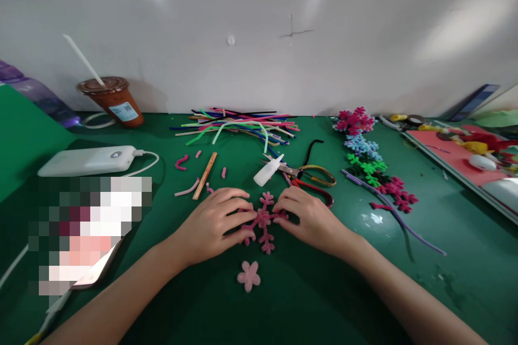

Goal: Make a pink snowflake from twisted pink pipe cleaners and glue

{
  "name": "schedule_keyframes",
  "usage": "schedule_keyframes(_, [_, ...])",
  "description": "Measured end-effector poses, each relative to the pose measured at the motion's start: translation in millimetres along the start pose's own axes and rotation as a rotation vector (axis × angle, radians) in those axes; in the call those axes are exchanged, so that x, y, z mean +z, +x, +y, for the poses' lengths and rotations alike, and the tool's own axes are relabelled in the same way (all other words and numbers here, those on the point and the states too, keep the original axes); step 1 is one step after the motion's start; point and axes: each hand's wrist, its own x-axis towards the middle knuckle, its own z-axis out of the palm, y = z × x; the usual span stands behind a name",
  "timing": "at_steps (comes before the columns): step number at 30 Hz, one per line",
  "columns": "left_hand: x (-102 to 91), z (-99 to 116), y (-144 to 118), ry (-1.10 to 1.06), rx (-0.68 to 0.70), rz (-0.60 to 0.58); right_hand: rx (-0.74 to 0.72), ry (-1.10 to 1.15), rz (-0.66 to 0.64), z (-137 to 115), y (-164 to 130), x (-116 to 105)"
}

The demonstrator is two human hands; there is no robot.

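Note:
A dark pink pipe-cleaner snowflake (265, 220) lies flat on the green table between my hands. My left hand (220, 221) has its fingertips closed on the left branches, which they partly cover. On the other side, my right hand (309, 215) pinches the tip of the right branch between thumb and fingers. A pale pink fuzzy flower (249, 276) with rounded petals rests just below the snowflake. Beyond it are a small white glue bottle (267, 170) and scissors (301, 173) with yellow and red handles, lying partly behind my right hand.
Colourful pipe cleaners (238, 125) are piled by the wall. Finished snowflakes (362, 145) and a purple stem (399, 215) lie right. A wooden stick (205, 176) and pink scraps are near my left hand. Leftward stand a power bank (87, 160), a phone (97, 267) and a drink cup (115, 102).

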Motion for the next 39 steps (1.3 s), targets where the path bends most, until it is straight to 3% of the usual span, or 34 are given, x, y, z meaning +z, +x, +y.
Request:
schedule_keyframes(11, [3.3, 2.0, 0.6, -0.017, 0.085, 0.009, -0.163, 0.007, 0.042, 0.6, -0.6, 4.6])
schedule_keyframes(19, [5.9, 2.5, -1.2, -0.043, 0.052, -0.080, -0.145, 0.004, 0.016, 0.5, -0.9, 7.4])
schedule_keyframes(27, [7.9, 0.9, -1.6, -0.049, 0.035, -0.036, -0.152, 0.066, 0.073, -0.6, -1.2, 4.9])
schedule_keyframes(32, [8.1, 3.0, -1.1, -0.064, 0.044, -0.060, -0.191, 0.033, 0.009, -3.0, -1.0, 3.9])
schedule_keyframes(35, [6.9, 2.2, -1.4, -0.040, 0.045, -0.026, -0.190, 0.043, 0.020, -1.7, -1.0, 3.6])
schedule_keyframes(39, [3.7, 2.5, -0.2, 0.003, 0.029, 0.095, -0.159, 0.109, 0.158, 0.5, -0.7, 3.4])
